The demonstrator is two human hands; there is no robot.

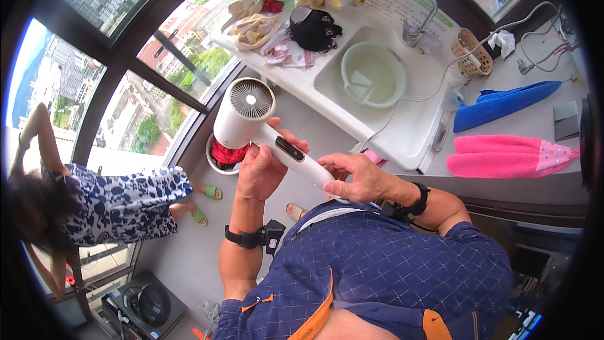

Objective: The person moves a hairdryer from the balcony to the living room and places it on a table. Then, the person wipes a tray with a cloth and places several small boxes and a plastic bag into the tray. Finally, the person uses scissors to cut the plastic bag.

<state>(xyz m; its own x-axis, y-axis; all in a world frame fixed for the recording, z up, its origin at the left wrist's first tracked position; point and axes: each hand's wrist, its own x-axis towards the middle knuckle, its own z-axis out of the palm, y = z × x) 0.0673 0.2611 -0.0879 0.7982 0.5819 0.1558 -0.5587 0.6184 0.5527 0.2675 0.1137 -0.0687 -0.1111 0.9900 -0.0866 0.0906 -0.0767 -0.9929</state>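
Observation:
A white hair dryer (240, 113) is held up in front of my body, its round finned end tilted up towards the camera. My left hand (264, 165) grips it where the handle meets the barrel, thumb beside a dark oval panel. My right hand (356, 177) is closed around the lower end of the handle. A thin grey cord (436, 92) runs across the sink, past the basin, to the counter at the right. Whether it joins the dryer is not clear.
A white sink (420, 127) holds a basin of water (377, 73). Cloths (316, 30) lie on its drainboard. Blue (509, 104) and pink towels (500, 156) rest at right. Another person (118, 203) stands at left. A tub of red cloth (226, 156) sits on the floor.

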